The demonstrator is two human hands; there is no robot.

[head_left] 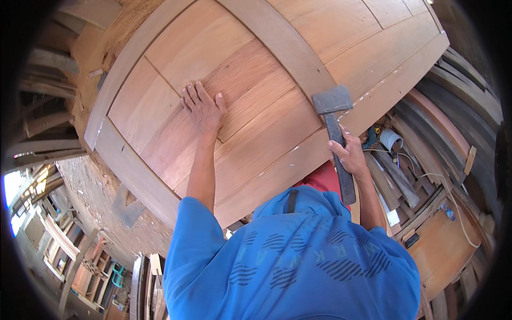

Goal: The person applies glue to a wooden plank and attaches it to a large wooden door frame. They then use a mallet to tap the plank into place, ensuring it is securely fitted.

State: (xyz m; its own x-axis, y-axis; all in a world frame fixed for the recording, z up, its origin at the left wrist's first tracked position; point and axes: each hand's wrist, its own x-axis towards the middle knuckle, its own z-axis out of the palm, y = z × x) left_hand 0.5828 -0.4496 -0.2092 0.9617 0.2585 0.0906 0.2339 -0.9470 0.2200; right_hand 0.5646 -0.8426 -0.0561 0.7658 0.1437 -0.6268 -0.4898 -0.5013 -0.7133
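A large wooden panelled door [266, 133] lies in front of me, with frame strips around and between its boards. My left hand [204, 109] rests flat on the reddish boards, fingers stretched out and holding nothing. In my right hand [352, 154] is a dark mallet [332, 101], gripped partway along its handle. Its block-shaped grey head points away from me, over the door's near right edge strip. The lower end of the handle hangs down beside my right forearm. Small white specks dot the near edge strip of the door.
Long timber pieces [458, 106] are stacked at the right. Among them sit a white cup-shaped container [391, 140], a pale cord [453, 205] and a brown board [442, 248]. Sawdust-covered ground [112, 197] lies at the left, with more wood [48, 114] beyond.
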